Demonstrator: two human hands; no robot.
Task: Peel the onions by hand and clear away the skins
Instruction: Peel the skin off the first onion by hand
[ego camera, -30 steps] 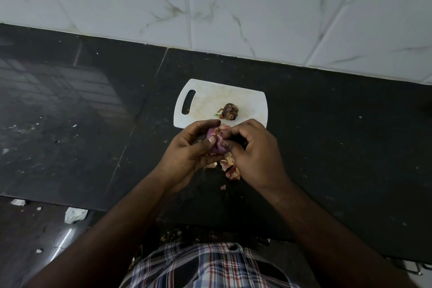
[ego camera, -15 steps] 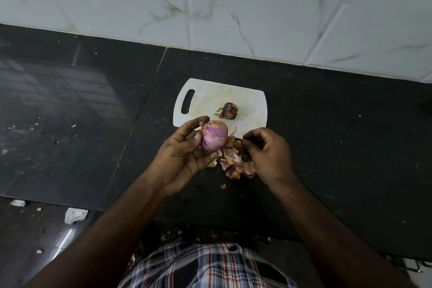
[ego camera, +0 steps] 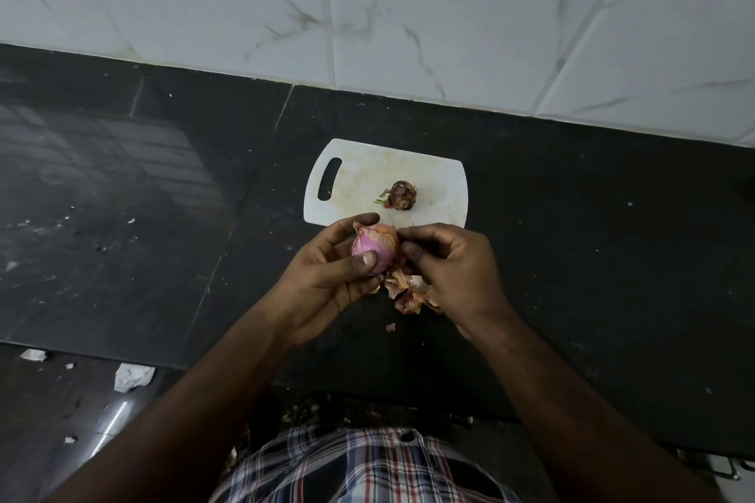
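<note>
My left hand grips a pink onion just in front of the white cutting board, thumb pressed on its near side. Patches of orange-brown skin still cling to the onion's top and right. My right hand is back at the onion's right side, fingertips pinching the skin there. A pile of torn skins lies on the black counter under both hands. A second, darker unpeeled onion with a small green shoot sits in the middle of the board.
The black stone counter runs left and right, backed by a white marble-tile wall. A small skin scrap lies nearer me. Paper scraps lie on the floor at lower left, beyond the counter's front edge.
Half a second ago my right hand was down by the skin pile, apart from the onion. It has come back up to the onion's right side. My left hand kept hold of the onion.
</note>
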